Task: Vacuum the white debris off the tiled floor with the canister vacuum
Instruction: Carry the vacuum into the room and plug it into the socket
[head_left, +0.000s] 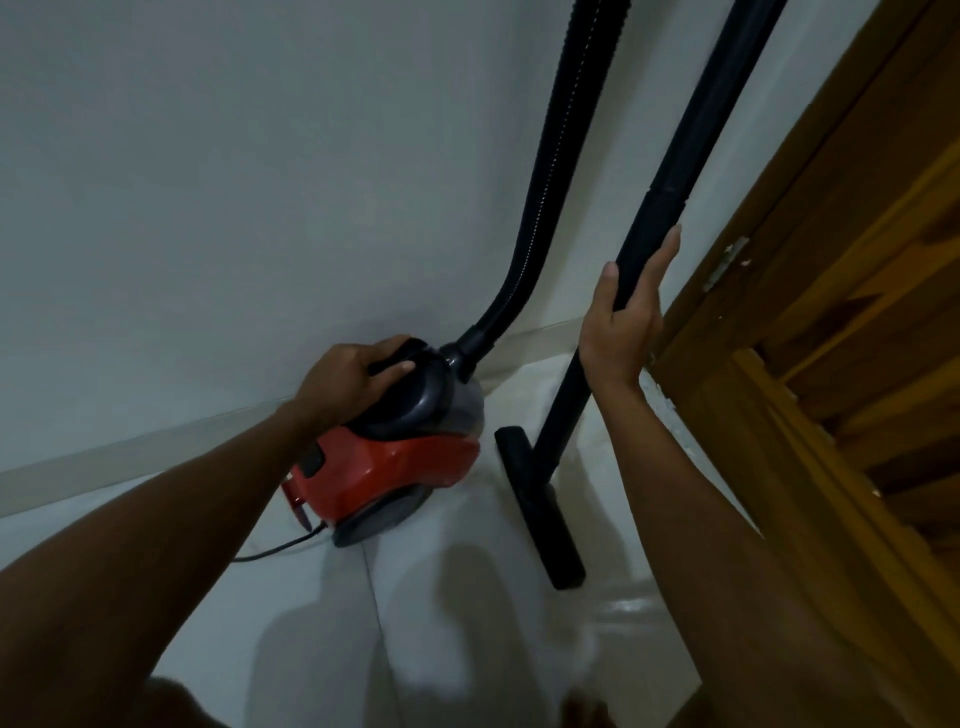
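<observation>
Head view, surroundings: a plain white wall (234, 182) with a pale skirting strip (130, 457) runs behind the work area; a brown wooden door frame (810, 291) stands close on my right, with a chipped patch of pale paint on its edge.
Head view, obstructions: the door frame sits just beside my right forearm; the black power cord (280, 548) trails across the floor from the vacuum's rear.
Floor: pale glossy tiled floor (467, 597); a line of white debris (670, 415) lies along the foot of the door frame.
Canister vacuum (400, 457): red and dark grey, on the floor against the wall, its ribbed black hose (561, 156) rising out of frame.
Left hand (348, 379): my fingers curl over the vacuum's dark top handle, gripping it.
Right hand (626, 317): thumb and fingers wrapped round the black wand tube (670, 176), holding it upright.
Floor nozzle (540, 509): resting on the tiles between the canister and the door frame, below my right hand.
</observation>
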